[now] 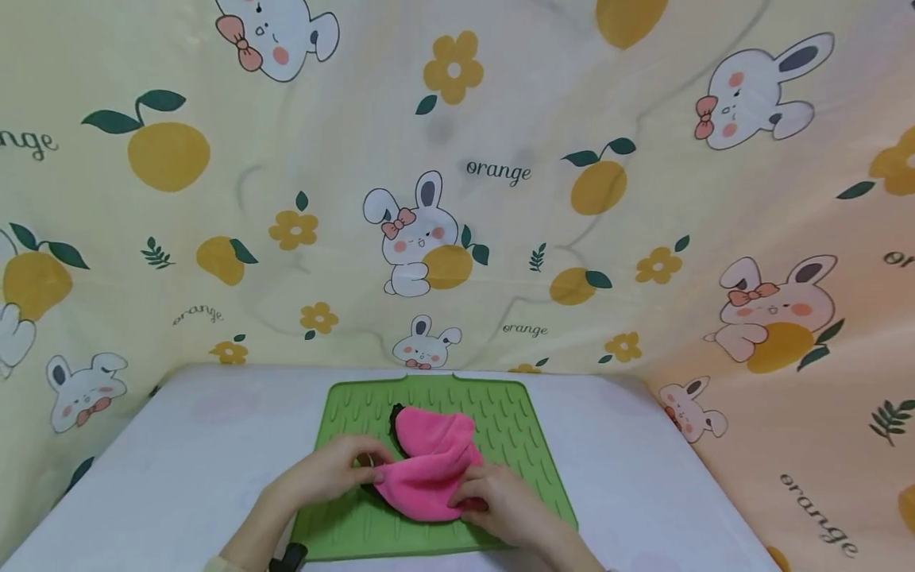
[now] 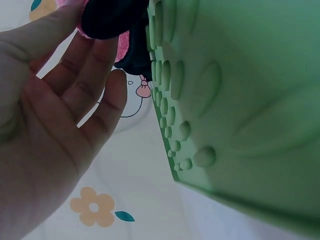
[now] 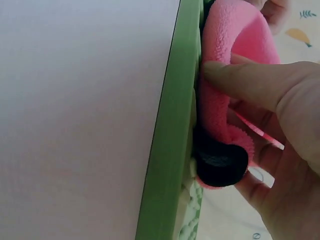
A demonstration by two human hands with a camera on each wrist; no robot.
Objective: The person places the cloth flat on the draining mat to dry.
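Observation:
A pink plush cloth piece point(image 1: 425, 488) with black edging point(image 1: 395, 419) lies bunched and folded; its exact kind cannot be told. Beneath it is a green ridged mat point(image 1: 357, 524). My left hand point(image 1: 336, 470) pinches the cloth's left edge between thumb and fingers. In the left wrist view a dark rounded part point(image 2: 112, 17) of the piece shows at those fingertips. At the lower right edge, my right hand point(image 1: 506, 502) grips the cloth, thumb on the near side and fingers behind, as the right wrist view shows. Another black end point(image 3: 220, 165) hangs below that thumb.
The mat lies on a white table point(image 1: 193, 469). Behind and to the sides hangs a cream curtain point(image 1: 343, 143) printed with rabbits, oranges and flowers. A black strap point(image 1: 288, 558) shows near my left forearm.

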